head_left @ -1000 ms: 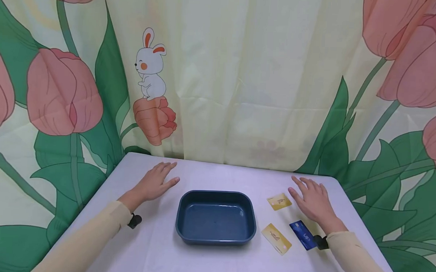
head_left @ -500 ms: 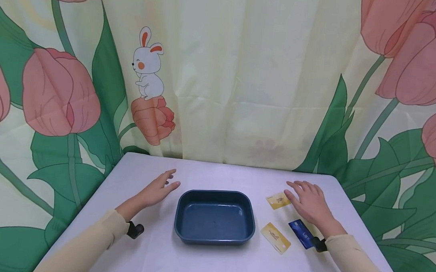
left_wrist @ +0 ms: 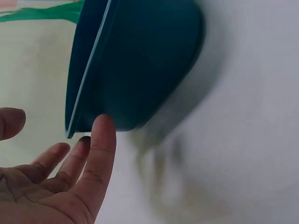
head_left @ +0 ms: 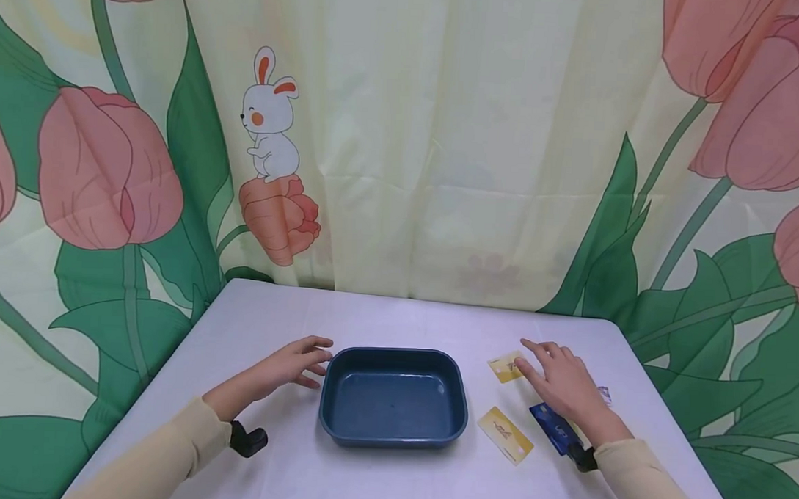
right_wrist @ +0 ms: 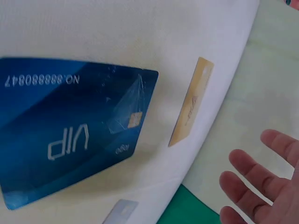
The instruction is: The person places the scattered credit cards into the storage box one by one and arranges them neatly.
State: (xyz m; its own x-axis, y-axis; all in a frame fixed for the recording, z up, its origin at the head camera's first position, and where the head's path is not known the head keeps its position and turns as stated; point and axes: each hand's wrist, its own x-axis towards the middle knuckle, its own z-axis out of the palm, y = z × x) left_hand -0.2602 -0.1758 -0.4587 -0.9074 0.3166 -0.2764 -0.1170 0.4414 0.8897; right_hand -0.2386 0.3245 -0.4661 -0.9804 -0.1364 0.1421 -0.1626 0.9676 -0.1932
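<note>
A dark blue rectangular basin stands in the middle of the table. My left hand is at its left side, fingertips right at the rim, with loosely bent fingers. In the left wrist view, the fingers overlap the wall of the basin. To the right, my right hand hovers over the cards, fingers spread and holding nothing. Its thumb overlaps a gold card. Beneath the wrist lies a blue VIP card, partly hidden; it shows large in the right wrist view.
A second gold card lies between the basin and the blue card. Part of a pale card peeks out behind the right hand. White cloth covers the table, and a tulip-patterned curtain hangs behind it.
My left hand has come down and toward me to the basin's left rim. The right hand has shifted slightly left and lower, uncovering the pale card. The basin and cards stay put.
</note>
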